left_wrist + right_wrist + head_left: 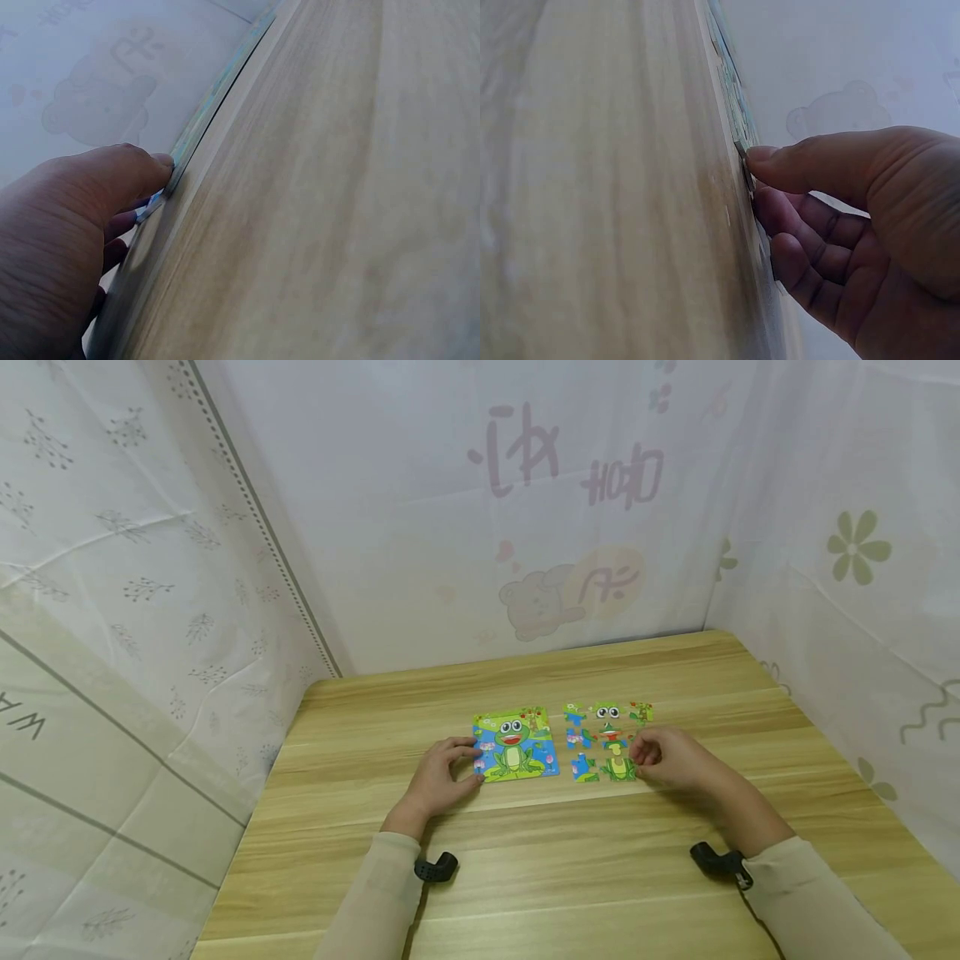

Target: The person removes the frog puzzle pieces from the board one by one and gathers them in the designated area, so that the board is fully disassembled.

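Note:
A square frog picture (517, 739) lies on the table, with a smiling green frog on blue and green. My left hand (442, 777) rests at its left side, thumb at the near corner and fingertips along the left edge. In the left wrist view the left thumb (142, 172) touches the thin edge. To the right, loose jigsaw pieces (583, 767) with matching frog parts are set out in spaced rows. My right hand (667, 758) is at their right side, fingers curled. Thumb and fingertips pinch a thin puzzle piece (742, 150), mostly hidden by the hand.
The wood-grain table (570, 877) reaches back to a printed white curtain (420, 568), with more curtain on both sides. Black wrist cameras (437, 867) sit at both sleeves, close over the tabletop.

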A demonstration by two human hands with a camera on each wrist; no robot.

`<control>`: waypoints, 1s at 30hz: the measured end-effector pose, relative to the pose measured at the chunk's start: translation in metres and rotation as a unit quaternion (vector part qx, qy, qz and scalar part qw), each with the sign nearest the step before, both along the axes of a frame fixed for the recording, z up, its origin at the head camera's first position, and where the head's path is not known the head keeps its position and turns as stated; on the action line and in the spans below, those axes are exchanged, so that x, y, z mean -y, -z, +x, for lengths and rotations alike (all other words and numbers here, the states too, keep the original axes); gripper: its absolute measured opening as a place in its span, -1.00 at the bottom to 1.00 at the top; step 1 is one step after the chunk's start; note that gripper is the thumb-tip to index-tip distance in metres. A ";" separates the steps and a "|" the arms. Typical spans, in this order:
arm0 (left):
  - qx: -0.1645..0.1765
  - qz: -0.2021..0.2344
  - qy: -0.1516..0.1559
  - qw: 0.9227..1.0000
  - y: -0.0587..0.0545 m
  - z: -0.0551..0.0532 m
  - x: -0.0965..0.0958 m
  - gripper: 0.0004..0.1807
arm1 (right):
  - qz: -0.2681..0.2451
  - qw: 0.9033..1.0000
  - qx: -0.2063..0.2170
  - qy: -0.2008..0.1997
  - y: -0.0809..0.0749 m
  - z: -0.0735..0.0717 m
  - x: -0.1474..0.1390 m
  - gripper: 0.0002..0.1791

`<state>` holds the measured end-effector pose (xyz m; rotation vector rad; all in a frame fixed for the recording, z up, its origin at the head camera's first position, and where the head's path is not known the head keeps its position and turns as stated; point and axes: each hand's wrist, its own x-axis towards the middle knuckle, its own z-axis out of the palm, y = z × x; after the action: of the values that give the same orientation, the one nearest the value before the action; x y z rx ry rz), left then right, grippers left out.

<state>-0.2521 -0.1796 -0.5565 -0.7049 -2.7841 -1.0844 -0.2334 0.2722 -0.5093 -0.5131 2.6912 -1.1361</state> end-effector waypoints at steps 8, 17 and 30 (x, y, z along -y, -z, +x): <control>0.001 0.004 -0.001 1.000 0.000 0.000 0.000 -0.57 | 0.001 1.000 0.000 -0.002 -0.001 0.000 0.001 -0.79; 0.001 -0.003 0.001 1.000 -0.001 0.001 0.001 -0.57 | -0.003 1.000 0.004 -0.004 -0.001 0.000 0.000 -0.81; -0.003 -0.009 0.001 1.000 0.001 0.000 0.001 -0.57 | 0.022 1.000 -0.008 -0.001 -0.005 -0.007 0.010 -0.82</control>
<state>-0.2520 -0.1806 -0.5574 -0.7107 -2.7915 -1.0581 -0.2401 0.2617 -0.5044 -0.5200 2.7211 -1.0734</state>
